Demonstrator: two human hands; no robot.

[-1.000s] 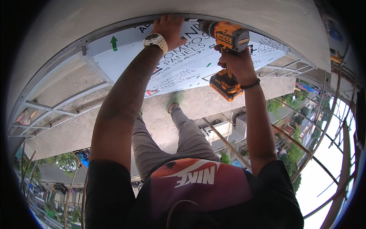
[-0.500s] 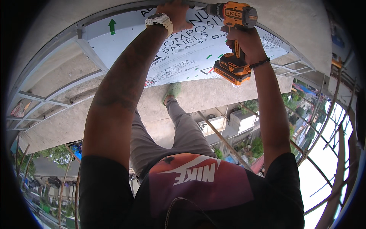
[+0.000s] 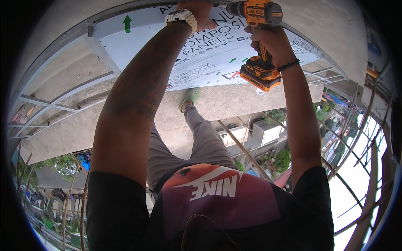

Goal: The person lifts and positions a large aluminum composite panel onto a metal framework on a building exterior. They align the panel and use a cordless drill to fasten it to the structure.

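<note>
My right hand (image 3: pixel 272 44) is wrapped around the grip of an orange and black cordless drill (image 3: pixel 260 69). The drill's chuck points left, and its tip is close to the top rail of a grey metal frame (image 3: pixel 102 52). Beside that tip, my left hand (image 3: pixel 199 14) grips the rail at the upper edge of the view, thumb lying against the panel and fingertips mostly hidden. A white-filmed composite panel (image 3: pixel 146 42) with dark lettering and green arrows fills the middle of the frame. Whether a screw sits at the drill tip is too small to tell.
Open metal bars (image 3: pixel 50 106) extend at the left. My foot stands on a concrete ledge (image 3: pixel 138 129) below the panel. Beyond its edge are scaffold poles (image 3: pixel 247 152), with trees and low structures far below. A concrete wall (image 3: pixel 335 37) rises behind the frame.
My left hand has shifted slightly right along the rail. The drill's battery end has swung a little right, while its tip stays near the rail. The whole view has moved slightly.
</note>
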